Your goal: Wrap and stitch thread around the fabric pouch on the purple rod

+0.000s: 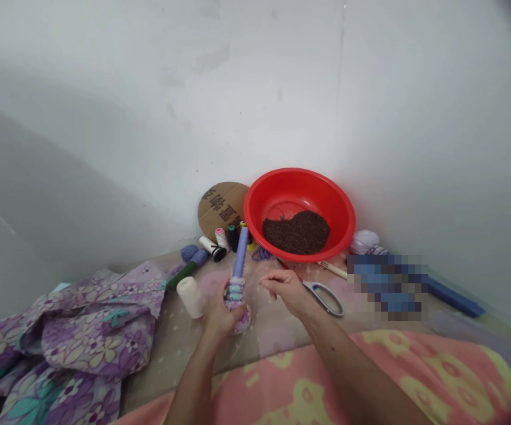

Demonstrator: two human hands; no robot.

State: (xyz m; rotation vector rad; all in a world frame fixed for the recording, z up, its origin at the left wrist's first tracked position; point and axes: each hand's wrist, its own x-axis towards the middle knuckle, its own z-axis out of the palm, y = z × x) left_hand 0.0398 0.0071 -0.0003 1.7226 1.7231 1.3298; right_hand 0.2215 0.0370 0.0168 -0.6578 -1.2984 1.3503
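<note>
A small stuffed bundle of purple floral cloth (243,319), ringed with wrapped bands, has a lavender stick (240,254) standing up from its top. My left hand (223,313) is wrapped round the bundle from the left and below. To its right, my right hand (284,288) is raised with thumb and forefinger pinched together; what they hold, if anything, is too small to make out. Grey-handled scissors (326,298) lie just right of my right hand. A white cone of thread (190,297) stands left of my left hand.
A red basin (300,257) with dark grains is behind my hands, beside a round cardboard piece (220,206). Thread spools (222,238) stand near it. Floral cloth (100,330) lies left; white yarn (365,241) and a blue bar (454,296) lie right.
</note>
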